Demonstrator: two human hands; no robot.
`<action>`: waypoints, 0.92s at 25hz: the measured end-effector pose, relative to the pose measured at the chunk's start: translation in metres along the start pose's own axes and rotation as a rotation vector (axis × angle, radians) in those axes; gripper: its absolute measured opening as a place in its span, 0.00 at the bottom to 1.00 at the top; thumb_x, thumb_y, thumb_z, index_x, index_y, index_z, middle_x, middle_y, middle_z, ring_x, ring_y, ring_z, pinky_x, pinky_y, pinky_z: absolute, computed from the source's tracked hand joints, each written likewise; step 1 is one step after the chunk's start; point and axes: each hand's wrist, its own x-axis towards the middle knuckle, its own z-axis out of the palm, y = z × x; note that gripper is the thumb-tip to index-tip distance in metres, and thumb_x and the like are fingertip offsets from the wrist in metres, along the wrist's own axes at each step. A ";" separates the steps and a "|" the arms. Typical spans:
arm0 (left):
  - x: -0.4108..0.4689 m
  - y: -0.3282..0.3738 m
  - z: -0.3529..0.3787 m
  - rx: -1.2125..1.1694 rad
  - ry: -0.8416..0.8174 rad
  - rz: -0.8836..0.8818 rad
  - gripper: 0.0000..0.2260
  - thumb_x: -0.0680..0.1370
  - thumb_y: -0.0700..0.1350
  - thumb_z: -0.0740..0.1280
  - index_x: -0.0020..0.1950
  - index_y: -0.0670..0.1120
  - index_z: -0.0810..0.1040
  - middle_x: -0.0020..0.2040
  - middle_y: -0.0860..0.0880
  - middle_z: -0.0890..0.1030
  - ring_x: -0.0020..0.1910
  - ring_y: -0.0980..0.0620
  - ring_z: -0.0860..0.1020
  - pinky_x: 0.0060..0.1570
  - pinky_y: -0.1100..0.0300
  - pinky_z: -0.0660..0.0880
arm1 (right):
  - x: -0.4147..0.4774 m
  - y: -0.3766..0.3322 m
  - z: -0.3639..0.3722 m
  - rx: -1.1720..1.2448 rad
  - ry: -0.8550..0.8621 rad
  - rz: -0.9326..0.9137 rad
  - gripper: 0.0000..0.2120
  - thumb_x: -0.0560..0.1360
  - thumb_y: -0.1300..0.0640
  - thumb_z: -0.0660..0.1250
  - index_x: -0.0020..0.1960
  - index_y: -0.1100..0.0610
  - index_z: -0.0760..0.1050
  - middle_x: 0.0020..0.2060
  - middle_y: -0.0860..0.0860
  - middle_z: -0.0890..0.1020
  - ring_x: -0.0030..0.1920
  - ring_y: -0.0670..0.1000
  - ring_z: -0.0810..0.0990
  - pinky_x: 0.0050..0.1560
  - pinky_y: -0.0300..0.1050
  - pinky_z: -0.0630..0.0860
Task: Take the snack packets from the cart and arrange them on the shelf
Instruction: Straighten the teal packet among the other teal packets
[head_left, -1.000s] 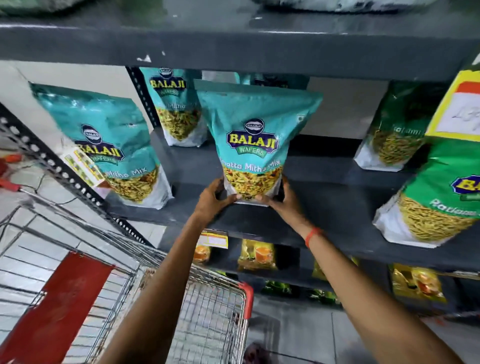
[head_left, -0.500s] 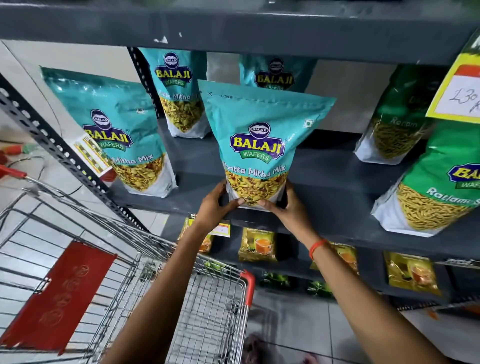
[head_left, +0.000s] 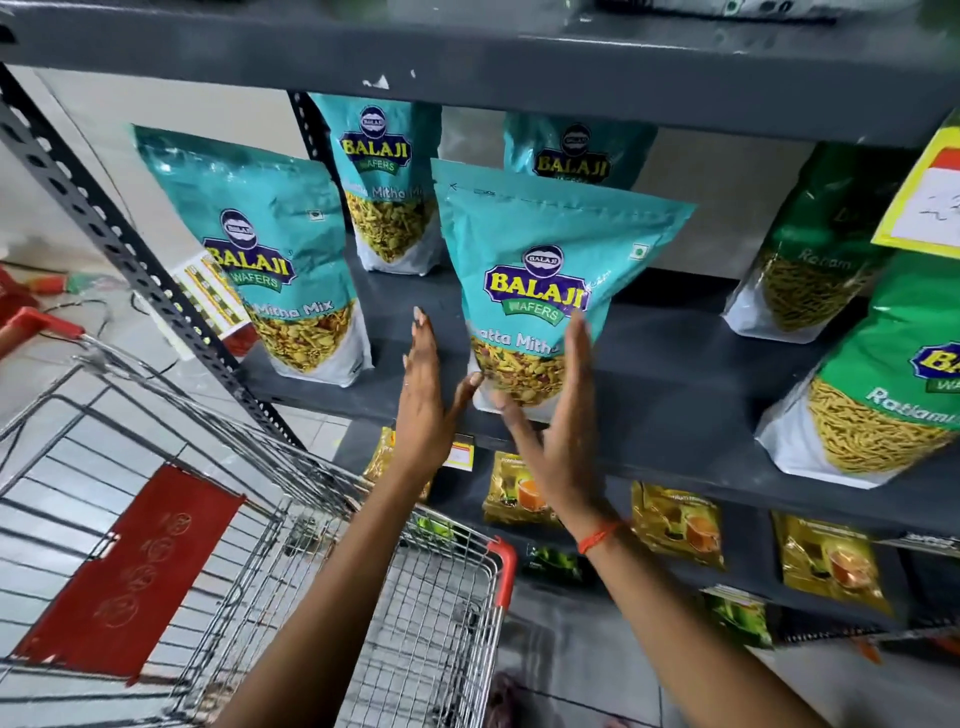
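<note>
From the head view, a teal snack packet (head_left: 540, 291) stands upright near the front edge of the grey shelf (head_left: 675, 395) (three matching ones stand around it). The left hand (head_left: 423, 400) and right hand (head_left: 558, 415) flank its base, fingers spread flat, each grip wide and holding nothing. The wire cart (head_left: 311, 571) sits below.

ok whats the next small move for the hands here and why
Probably draw both hands back and down toward the cart. The teal packet stands upright on the shelf near its front edge. The left hand and right hand are open with flat fingers beside its base, not gripping. I can't see packets in the visible part of the cart.
</note>
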 end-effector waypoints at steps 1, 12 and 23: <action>-0.001 0.000 -0.008 0.026 0.090 0.034 0.35 0.78 0.58 0.55 0.76 0.43 0.43 0.78 0.45 0.46 0.78 0.52 0.45 0.76 0.52 0.46 | 0.001 -0.014 0.014 0.012 -0.012 -0.073 0.37 0.75 0.48 0.63 0.73 0.65 0.52 0.74 0.55 0.58 0.76 0.50 0.53 0.77 0.42 0.54; 0.022 -0.148 -0.118 -0.030 0.180 -0.418 0.39 0.70 0.51 0.73 0.74 0.49 0.54 0.72 0.43 0.68 0.69 0.47 0.70 0.68 0.43 0.69 | 0.047 0.011 0.191 0.114 -0.657 0.383 0.43 0.68 0.59 0.74 0.75 0.60 0.53 0.74 0.58 0.63 0.73 0.55 0.63 0.71 0.53 0.65; 0.028 -0.154 -0.119 -0.090 0.173 -0.447 0.37 0.67 0.56 0.74 0.71 0.53 0.60 0.69 0.45 0.73 0.66 0.47 0.73 0.66 0.42 0.71 | 0.043 0.030 0.216 0.103 -0.611 0.325 0.34 0.68 0.57 0.74 0.69 0.59 0.63 0.67 0.57 0.73 0.67 0.56 0.71 0.66 0.58 0.71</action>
